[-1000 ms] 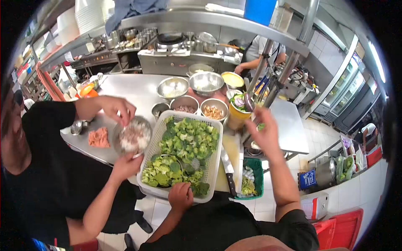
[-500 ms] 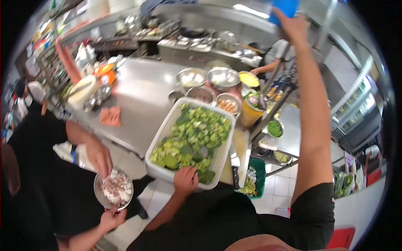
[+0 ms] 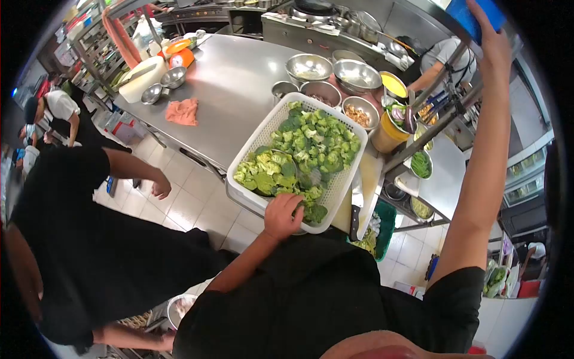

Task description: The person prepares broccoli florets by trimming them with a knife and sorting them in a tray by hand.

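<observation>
A white plastic basket (image 3: 236, 185) full of broccoli florets (image 3: 320, 140) stands at the counter's near corner. My left hand (image 3: 283, 216) lies over its near rim, fingers curled against the rim beside the broccoli; the fingertips are partly hidden. High at the upper right, my right arm stretches out and my right hand (image 3: 491, 37) grips a blue plastic object (image 3: 466, 17), whose kind I cannot make out. A black-handled knife (image 3: 355, 218) rests on a cutting board (image 3: 372, 173) to the right of the basket.
Metal bowls (image 3: 357, 76) and a yellow tub (image 3: 387, 140) stand behind the basket. An orange cloth (image 3: 182, 112) and an orange scale (image 3: 181, 57) sit farther left. At left, a co-worker in black (image 3: 113, 239) has a bowl (image 3: 180, 308) low down. A green crate (image 3: 385, 227) is below the board.
The view has shifted, so the counter sits higher and farther right. The co-worker's bowl has gone down and one of their hands has left it. Both my hands keep their holds.
</observation>
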Action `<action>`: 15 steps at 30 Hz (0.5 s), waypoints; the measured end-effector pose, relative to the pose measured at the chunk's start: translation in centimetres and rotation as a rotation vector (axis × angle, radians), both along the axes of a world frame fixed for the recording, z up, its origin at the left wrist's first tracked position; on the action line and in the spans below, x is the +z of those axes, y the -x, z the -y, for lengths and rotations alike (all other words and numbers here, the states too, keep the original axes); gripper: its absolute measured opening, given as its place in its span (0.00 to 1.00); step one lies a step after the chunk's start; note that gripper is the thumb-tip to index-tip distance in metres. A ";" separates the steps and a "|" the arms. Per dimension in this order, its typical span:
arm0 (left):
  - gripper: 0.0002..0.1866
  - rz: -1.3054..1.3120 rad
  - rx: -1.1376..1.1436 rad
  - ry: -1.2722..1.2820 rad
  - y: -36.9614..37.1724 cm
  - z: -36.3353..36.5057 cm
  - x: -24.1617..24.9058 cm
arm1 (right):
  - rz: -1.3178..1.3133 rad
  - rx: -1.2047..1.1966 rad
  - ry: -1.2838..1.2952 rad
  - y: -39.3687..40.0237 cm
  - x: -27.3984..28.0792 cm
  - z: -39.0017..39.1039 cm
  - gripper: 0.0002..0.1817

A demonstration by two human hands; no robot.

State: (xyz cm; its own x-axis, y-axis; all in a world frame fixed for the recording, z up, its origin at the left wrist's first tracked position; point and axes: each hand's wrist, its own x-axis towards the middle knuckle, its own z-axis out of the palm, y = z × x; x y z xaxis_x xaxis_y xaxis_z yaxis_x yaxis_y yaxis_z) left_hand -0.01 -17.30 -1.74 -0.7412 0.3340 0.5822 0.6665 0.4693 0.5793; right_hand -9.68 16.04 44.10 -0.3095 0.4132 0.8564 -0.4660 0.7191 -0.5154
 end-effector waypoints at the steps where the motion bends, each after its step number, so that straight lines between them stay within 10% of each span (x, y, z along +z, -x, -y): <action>1: 0.16 0.028 0.001 -0.020 -0.1 -0.1 0.2 | 0.028 0.003 -0.010 -0.6 -0.4 -0.8 0.35; 2: 0.16 0.055 0.000 -0.037 -0.2 -0.1 0.5 | 0.021 -0.008 -0.004 -2.3 -2.1 -1.5 0.46; 7: 0.17 0.243 0.005 -0.233 0.2 -0.2 0.8 | 0.208 0.060 -0.023 -10.3 -11.2 1.7 0.32; 11: 0.16 0.470 -0.149 -0.658 2.0 -0.5 3.3 | 0.334 0.206 0.134 -14.7 -19.6 5.2 0.43; 15: 0.23 0.428 -0.407 -0.825 6.9 0.3 13.1 | 0.501 0.392 0.298 -17.8 -26.4 7.2 0.48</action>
